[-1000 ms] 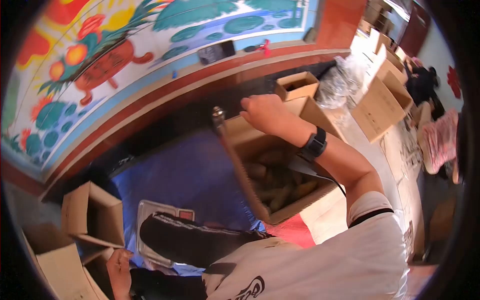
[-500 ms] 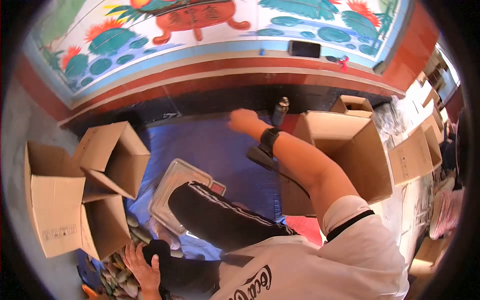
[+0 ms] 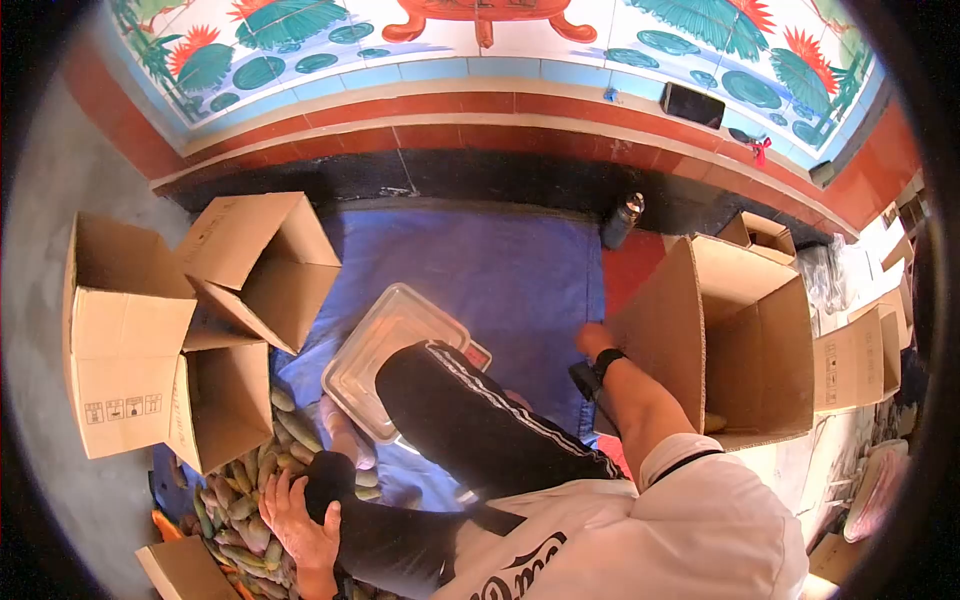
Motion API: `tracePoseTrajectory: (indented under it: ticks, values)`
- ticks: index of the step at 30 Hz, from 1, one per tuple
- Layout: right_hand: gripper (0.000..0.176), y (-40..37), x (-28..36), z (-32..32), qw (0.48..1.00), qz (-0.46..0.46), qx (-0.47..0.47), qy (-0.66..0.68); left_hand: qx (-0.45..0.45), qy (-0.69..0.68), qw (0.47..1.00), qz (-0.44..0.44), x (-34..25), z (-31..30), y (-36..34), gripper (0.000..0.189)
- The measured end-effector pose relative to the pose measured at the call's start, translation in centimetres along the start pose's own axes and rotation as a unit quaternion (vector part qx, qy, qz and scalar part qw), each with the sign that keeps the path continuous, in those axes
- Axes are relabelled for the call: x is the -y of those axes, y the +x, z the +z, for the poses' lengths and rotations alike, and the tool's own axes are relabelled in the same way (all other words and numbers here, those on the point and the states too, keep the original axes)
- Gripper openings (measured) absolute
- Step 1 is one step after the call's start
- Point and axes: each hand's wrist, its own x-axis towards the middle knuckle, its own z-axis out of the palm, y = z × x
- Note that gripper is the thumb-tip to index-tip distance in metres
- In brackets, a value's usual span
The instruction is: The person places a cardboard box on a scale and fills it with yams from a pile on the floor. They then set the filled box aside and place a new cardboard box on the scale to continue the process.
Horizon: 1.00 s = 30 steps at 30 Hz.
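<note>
At the lower left, my left hand (image 3: 300, 522) rests with its fingers spread by my bent knee, over a pile of green and brown vegetables (image 3: 245, 505). My right hand (image 3: 594, 338) is beside the left wall of a large open carton (image 3: 655, 320), above the blue sheet's right edge; its fingers look curled, and whether they hold anything is too small to tell. A dark strapped object (image 3: 583, 381) hangs by that wrist. Between the hands, a clear plastic container lid or tray (image 3: 362, 345) lies on the blue sheet (image 3: 460, 260), partly under my leg.
Several open cartons (image 3: 125, 370) stand at the left, one more (image 3: 185, 570) at the bottom left. A dark bottle (image 3: 622, 222) stands by the wall. A phone (image 3: 693, 105) lies on the ledge. More cartons (image 3: 848, 365) and plastic wrap (image 3: 825, 275) are at the right.
My right hand has come down and right from over the sheet to the large carton's side. The view has shifted, showing more of the vegetable pile and a carton flap at the bottom left.
</note>
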Motion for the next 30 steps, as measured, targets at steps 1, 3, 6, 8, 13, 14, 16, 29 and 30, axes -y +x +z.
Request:
tracePoseTrajectory:
  ticks: [1,3,6,8,13,14,16,29,30]
  values:
    - [0.035,0.4,-0.9,0.8,1.0,0.014,0.003,-0.002,0.003,0.0,1.0,0.004,-0.1,0.0,0.2,0.067]
    - [0.034,1.1,-2.5,2.2,1.0,0.021,0.0,0.003,0.019,0.012,1.0,-0.004,-0.5,-0.1,0.6,0.067]
    - [0.032,0.8,-3.9,2.7,0.999,0.031,-0.005,0.01,0.032,0.016,0.999,-0.005,-0.9,-0.1,1.3,0.068]
    - [0.031,-0.4,-3.8,2.1,0.999,0.037,-0.006,0.012,0.037,0.016,0.999,0.002,-1.1,0.0,1.7,0.068]
    - [0.027,0.3,-4.4,4.3,0.995,0.034,-0.084,-0.045,0.048,0.042,0.998,0.023,-1.8,0.3,2.7,0.067]
    - [0.027,0.8,-4.9,4.9,0.995,0.036,-0.081,-0.045,0.05,0.049,0.997,0.023,-1.9,0.4,2.9,0.067]
    - [0.024,1.1,-5.9,5.9,0.991,-0.062,-0.042,-0.113,0.055,0.057,0.997,0.025,-2.2,0.6,3.2,0.067]
    - [0.016,-1.7,-8.7,3.0,0.967,-0.156,-0.124,-0.16,0.039,-0.004,0.998,0.049,-4.0,1.3,7.0,0.05]
    - [0.016,-1.1,-9.3,4.0,0.96,-0.166,-0.14,-0.176,0.038,0.009,0.998,0.048,-4.4,1.1,7.1,0.048]
